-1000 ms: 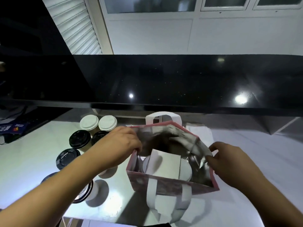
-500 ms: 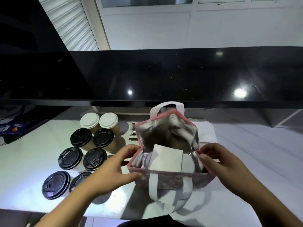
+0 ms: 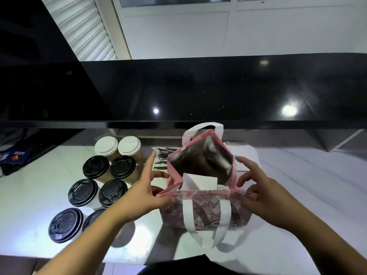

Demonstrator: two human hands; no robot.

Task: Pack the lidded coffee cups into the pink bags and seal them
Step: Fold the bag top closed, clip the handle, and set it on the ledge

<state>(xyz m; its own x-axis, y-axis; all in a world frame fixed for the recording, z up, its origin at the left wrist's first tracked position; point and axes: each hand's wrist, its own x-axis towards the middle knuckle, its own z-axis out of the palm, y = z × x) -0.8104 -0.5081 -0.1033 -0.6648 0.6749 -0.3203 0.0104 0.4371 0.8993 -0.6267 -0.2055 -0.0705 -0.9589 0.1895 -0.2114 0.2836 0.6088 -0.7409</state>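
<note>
1. The pink bag [image 3: 204,207] stands on the white bench [image 3: 35,195] before me, its mouth open and its silver lining showing.
2. My left hand [image 3: 145,195] pinches the bag's left front corner in its grip, forefinger pointing away.
3. My right hand [image 3: 264,197] pinches the right front corner, upper fingers spread.
4. A white lid [image 3: 222,187] shows inside, behind a white card divider [image 3: 200,181].
5. Eight lidded coffee cups [image 3: 113,192] stand to the left.
</note>
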